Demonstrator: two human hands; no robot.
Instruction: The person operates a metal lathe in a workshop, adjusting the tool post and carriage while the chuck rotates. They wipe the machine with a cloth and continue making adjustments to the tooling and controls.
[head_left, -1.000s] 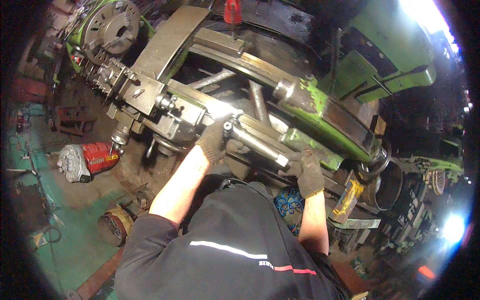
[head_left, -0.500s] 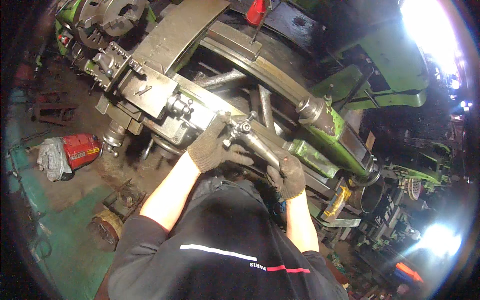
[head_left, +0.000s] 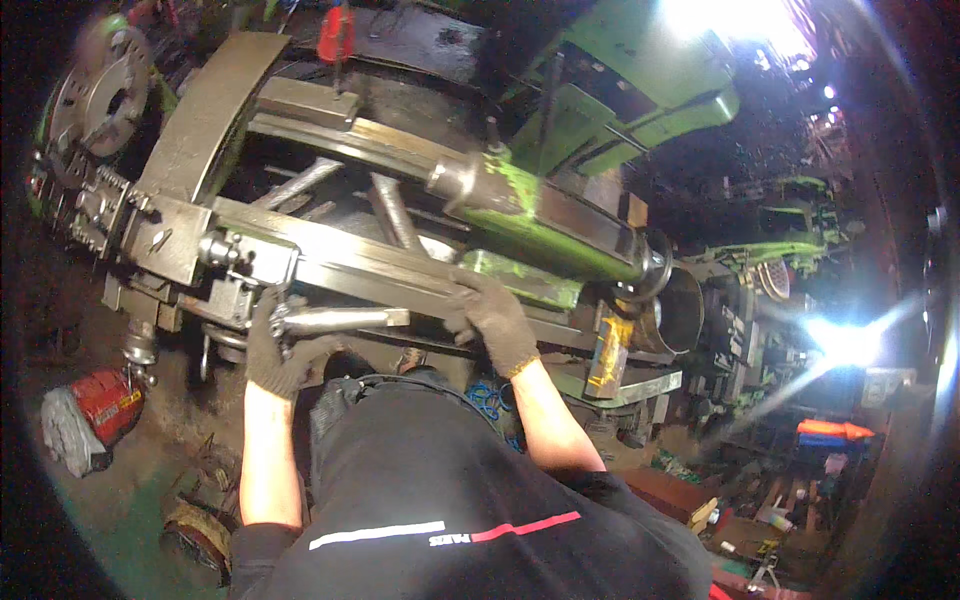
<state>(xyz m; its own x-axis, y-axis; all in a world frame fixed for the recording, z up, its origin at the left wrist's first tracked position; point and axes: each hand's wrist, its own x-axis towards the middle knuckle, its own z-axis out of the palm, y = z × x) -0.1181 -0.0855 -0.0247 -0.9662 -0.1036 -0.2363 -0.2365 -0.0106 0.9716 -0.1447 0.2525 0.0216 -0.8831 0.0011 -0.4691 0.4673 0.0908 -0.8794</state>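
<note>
My left hand (head_left: pixel 274 350), in a grey-brown knit glove, is wrapped round the head of a steel tool with a long tapered shank (head_left: pixel 345 319). The shank points right, roughly level, in front of the lathe bed (head_left: pixel 350 257). Fingers and glove hide most of the tool's head. My right hand (head_left: pixel 497 322), gloved too, is off the tool with its fingers apart. It lies over the bed's near edge, close to the green tailstock base (head_left: pixel 520 279); whether it touches is unclear. Above stands the tailstock (head_left: pixel 560 220), its bare steel quill (head_left: pixel 452 180) facing left.
The carriage and tool post (head_left: pixel 165 235) stand left, with a round chuck (head_left: pixel 105 95) beyond. A red can or cone (head_left: pixel 336 35) is behind the bed. A red bag (head_left: pixel 103 405) sits on the floor at left. A yellow-marked block (head_left: pixel 608 352) is below the tailstock handwheel (head_left: pixel 655 270).
My right hand has let go of the shank and moved over the bed by the tailstock. My left hand keeps the tool, its shank now more level. The view has shifted right.
</note>
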